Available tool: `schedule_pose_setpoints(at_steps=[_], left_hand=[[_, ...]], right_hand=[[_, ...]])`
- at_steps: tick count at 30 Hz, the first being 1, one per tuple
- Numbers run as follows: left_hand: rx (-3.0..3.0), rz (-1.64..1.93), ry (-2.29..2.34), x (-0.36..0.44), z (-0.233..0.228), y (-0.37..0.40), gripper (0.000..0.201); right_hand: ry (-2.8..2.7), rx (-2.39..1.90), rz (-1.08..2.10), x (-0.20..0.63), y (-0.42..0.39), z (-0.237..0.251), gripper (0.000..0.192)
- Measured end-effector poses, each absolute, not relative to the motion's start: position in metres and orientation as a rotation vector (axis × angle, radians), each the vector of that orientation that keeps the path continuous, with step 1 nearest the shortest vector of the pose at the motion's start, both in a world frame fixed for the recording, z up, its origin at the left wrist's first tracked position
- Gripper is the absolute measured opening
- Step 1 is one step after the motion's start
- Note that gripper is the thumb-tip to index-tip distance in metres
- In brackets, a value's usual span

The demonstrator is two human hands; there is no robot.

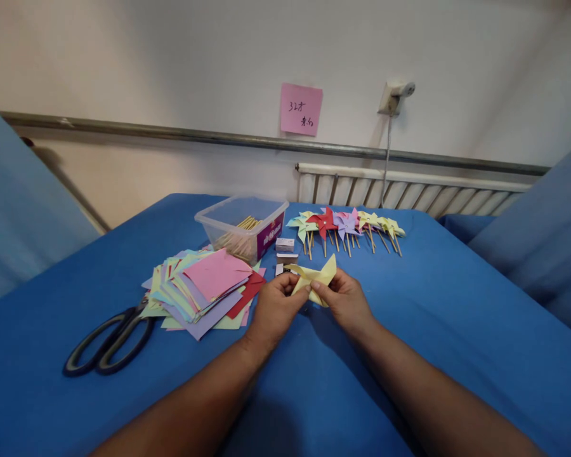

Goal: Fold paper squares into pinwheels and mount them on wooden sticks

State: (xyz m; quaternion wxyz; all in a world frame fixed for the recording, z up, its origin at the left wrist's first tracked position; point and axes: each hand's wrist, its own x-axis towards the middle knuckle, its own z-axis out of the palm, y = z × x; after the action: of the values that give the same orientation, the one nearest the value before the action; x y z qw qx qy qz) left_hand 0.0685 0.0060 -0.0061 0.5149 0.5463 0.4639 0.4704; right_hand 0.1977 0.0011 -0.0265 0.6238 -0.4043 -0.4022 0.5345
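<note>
While left hand (276, 304) pinched yellow folded paper (321, 274), right hand (349, 301) pinched opposite side; pink note (301, 114) showed handwritten "32"; purple label (270, 236) was blurred.

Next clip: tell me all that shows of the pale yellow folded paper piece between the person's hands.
The pale yellow folded paper piece looks thin and matte. One pointed corner rises at its upper right and another juts to the left; the portion between them dips lower. It is tilted, over the plain blue table covering, pinched by the bare left hand and bare right hand, with both thumbs near its middle. The fingers hide part of it, and no stick shows attached.
</note>
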Motion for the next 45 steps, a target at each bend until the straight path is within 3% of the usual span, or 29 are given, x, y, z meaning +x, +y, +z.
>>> schedule_pose_setpoints(at_steps=[8,18,21,25,30,32,37,45], left_hand=[[1.266,1.114,1.132,0.068,-0.003,0.006,0.022],[1.212,1.161,1.112,0.07,-0.01,0.007,0.022],[1.201,1.15,1.084,0.07,-0.013,0.007,0.02],[1.199,1.233,1.132,0.07,-0.013,0.008,0.025],[1.209,1.215,1.217,0.067,-0.005,0.004,0.02],[1.119,1.108,1.083,0.067,0.0,-0.001,0.028],[0.836,1.127,0.923,0.069,0.006,-0.008,0.03],[0.667,1.233,0.875,0.065,0.003,0.002,0.021]], right_hand=[[-0.917,-0.96,1.323,0.202,-0.001,-0.021,0.034],[-1.019,-0.979,1.176,0.198,0.0,-0.033,0.032],[-1.202,-1.093,0.989,0.202,-0.002,-0.037,0.024],[-1.543,-1.243,0.413,0.21,-0.005,-0.031,0.009],[-1.802,-1.133,-0.114,0.221,-0.003,-0.021,0.009],[-1.877,-1.109,-0.236,0.223,-0.002,-0.02,0.01],[-2.013,-1.053,-0.375,0.217,-0.006,-0.015,0.016],[-2.18,-1.036,-0.262,0.212,-0.016,-0.009,0.038]])
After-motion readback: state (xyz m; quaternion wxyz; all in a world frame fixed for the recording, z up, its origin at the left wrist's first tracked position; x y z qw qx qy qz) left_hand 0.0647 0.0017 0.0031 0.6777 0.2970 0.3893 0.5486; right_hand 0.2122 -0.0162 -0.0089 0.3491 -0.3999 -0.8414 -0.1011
